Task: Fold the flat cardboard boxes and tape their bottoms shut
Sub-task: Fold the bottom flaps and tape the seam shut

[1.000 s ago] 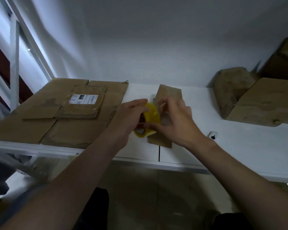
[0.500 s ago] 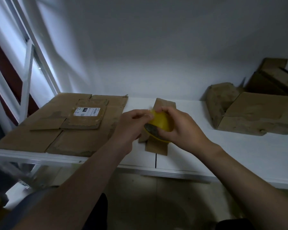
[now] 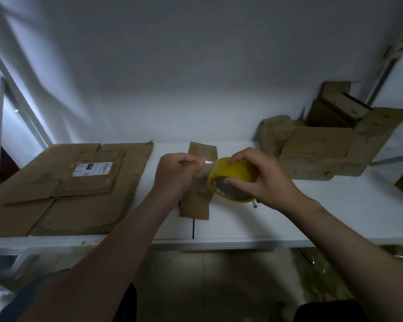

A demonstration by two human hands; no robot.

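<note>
Tape roll (image 3: 233,174): a yellow ring of glossy plastic tape on a dark inner core, held in the air above the white tabletop (image 3: 335,217), close to the centre of the view. The ring is tilted, with its open core facing about 7 o'clock.

Right hand (image 3: 265,182): clamped on the roll, with fingers curled over the top of the ring and the thumb tip against the edge of the core.

Left hand (image 3: 176,175): at 9 o'clock of the roll, closed in a pinch on the tape end (image 3: 206,162). This is a short, clear, shiny strip stretched between the fingertips and the top of the ring.

Narrow cardboard piece (image 3: 196,203): brown, matte, an elongated rectangle lying flat on the tabletop beneath the hands. Its long axis runs 12 to 6 o'clock, and the left hand partly covers it.

Flat cardboard boxes (image 3: 63,205): at 9 o'clock of the hands, a stack of unfolded brown sheets lies flat on the tabletop. Surfaces are scuffed and creased, and the edges are worn. The top sheet bears a white printed label (image 3: 92,169) with a handwritten mark; the text is not legible.

Standing cardboard boxes (image 3: 321,154): at 2 o'clock of the roll, on the tabletop near the wall (image 3: 196,66). They are brown and dented, with flaps raised at the rear. Whether their bottoms are taped cannot be told.

Tabletop: smooth white panels, with a dark seam at 6 o'clock of the narrow piece. Wall: plain, pale grey, matte
</note>
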